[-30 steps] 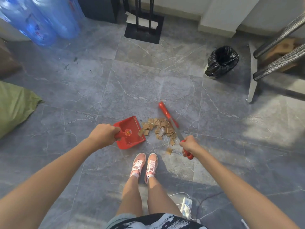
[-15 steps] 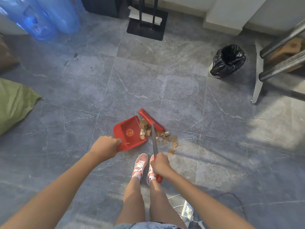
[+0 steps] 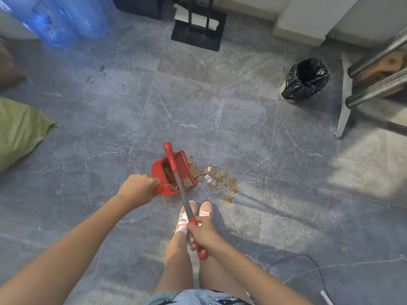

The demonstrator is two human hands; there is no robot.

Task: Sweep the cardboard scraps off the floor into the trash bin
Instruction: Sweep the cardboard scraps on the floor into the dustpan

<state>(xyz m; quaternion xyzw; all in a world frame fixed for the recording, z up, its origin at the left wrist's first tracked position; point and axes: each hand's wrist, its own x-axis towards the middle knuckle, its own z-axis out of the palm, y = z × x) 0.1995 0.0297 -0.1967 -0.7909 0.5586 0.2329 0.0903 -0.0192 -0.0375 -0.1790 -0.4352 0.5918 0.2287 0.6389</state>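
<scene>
A red dustpan (image 3: 159,170) lies on the grey tile floor in front of my feet, and my left hand (image 3: 137,188) grips its handle. My right hand (image 3: 203,233) is closed on the red grip of a small broom (image 3: 176,172), whose red head lies across the pan. Some brown cardboard scraps (image 3: 187,182) sit inside the pan. Several more cardboard scraps (image 3: 220,180) lie scattered on the floor just right of the pan's mouth. The trash bin (image 3: 305,79), lined with a black bag, stands open at the far right.
Blue water jugs (image 3: 57,20) stand at the far left and a green sack (image 3: 17,130) lies at the left edge. A black stand base (image 3: 198,38) sits at the back. A white chair leg (image 3: 343,115) is right of the bin. Cables (image 3: 308,260) lie at lower right.
My right hand swung the broom leftward across the scrap pile, so its head now lies over the dustpan. Part of the pile moved into the pan. The dustpan stayed in my left hand.
</scene>
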